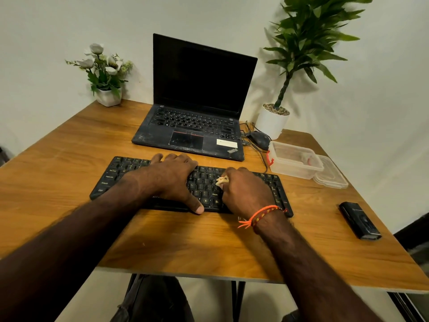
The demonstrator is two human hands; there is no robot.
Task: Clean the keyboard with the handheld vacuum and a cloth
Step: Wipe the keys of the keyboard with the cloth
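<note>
I see the black keyboard (274,182) lying flat near the front middle of the wooden tabletop (69,154), its long axis running left to right and sloping slightly toward me at the right end. My left hand (167,180) rests on its middle, fingers spread flat over the keys. My right hand (246,191) curls its fingers around a small pale cloth (222,180), pressing it on the keys right of centre. The black handheld vacuum (359,220) lies well apart at the right edge, its long axis running front to back. Behind the keyboard stands an open laptop (199,101), with a mouse (258,139) and 1 clear plastic container (294,159) to its right. 2 potted plants (105,73) stand against the pale wall (209,17).
</note>
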